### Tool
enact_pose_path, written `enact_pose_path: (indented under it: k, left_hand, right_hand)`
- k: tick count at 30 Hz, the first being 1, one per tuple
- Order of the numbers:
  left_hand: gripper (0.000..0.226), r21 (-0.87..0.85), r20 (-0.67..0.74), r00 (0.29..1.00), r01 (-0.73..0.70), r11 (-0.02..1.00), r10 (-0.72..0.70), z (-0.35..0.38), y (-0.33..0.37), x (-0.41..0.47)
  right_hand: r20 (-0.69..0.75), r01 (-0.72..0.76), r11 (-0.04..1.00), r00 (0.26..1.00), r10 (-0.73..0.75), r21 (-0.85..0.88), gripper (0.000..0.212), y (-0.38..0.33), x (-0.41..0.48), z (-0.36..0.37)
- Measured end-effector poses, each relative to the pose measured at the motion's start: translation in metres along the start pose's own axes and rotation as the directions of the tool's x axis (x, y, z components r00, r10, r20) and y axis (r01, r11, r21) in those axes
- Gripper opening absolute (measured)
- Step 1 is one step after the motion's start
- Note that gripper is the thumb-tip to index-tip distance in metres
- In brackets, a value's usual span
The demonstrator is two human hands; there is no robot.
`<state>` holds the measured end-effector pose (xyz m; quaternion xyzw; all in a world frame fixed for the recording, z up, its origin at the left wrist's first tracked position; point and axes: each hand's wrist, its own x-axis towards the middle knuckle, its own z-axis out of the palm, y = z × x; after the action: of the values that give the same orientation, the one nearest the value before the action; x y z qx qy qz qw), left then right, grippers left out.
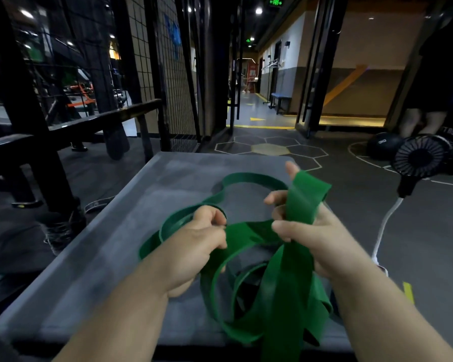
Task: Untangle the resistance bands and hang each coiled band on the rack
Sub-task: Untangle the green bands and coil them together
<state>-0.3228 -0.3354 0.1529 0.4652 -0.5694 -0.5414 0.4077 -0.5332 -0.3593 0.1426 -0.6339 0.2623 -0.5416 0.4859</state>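
Observation:
A tangle of wide green resistance bands (pixel 277 291) lies over the near right part of a grey padded box top (pixel 110 257). One loop (pixel 249 178) stretches away across the pad. My left hand (pixel 196 246) pinches a strand near the middle of the tangle. My right hand (pixel 309 231) grips a flat strand that rises past my fingers and folds over above them. Loose loops hang down toward the box's near edge. Which strands belong to which band cannot be told.
A black metal rack frame (pixel 50 142) and wire mesh panels (pixel 168 74) stand at the left. A black handheld fan (pixel 419 158) with a white cord sits at the right, beside a dark medicine ball (pixel 382 146) and a person's legs (pixel 424 121). A corridor opens ahead.

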Motion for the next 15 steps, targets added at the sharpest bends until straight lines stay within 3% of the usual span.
enact_pose_path:
  k: [3,5,7,9,13,15]
  left_hand:
    - [0.033,-0.007,0.115,0.992,-0.052,0.999,0.053,0.002,-0.003,-0.004]
    - [0.034,-0.146,0.174,0.98,-0.067,0.987,0.093,0.002,-0.003,-0.005]
    - [0.04,-0.318,0.12,0.984,-0.088,0.944,0.133,0.002,0.0,-0.004]
    - [0.039,-0.372,-0.006,0.989,-0.142,0.917,0.151,0.003,-0.001,0.0]
    - [0.043,-0.27,-0.056,0.985,-0.174,0.947,0.165,0.012,-0.009,0.008]
    - [0.046,-0.231,-0.097,0.983,-0.172,0.958,0.154,0.015,-0.015,0.012]
  right_hand:
    - [0.111,-0.046,0.975,0.991,0.071,-0.216,0.095,0.001,-0.005,0.004]
    - [0.201,-0.091,0.967,0.97,0.14,-0.236,0.096,-0.001,-0.008,0.002]
    - [0.288,-0.171,0.968,0.932,0.219,-0.182,0.099,-0.005,-0.01,0.001]
    - [0.34,-0.207,0.955,0.9,0.271,-0.213,0.099,-0.005,-0.01,0.005]
    - [0.048,-0.179,0.905,0.976,0.213,-0.387,0.076,0.007,-0.003,0.02]
    - [-0.06,-0.178,0.914,0.984,0.167,-0.366,0.064,0.011,-0.001,0.017]
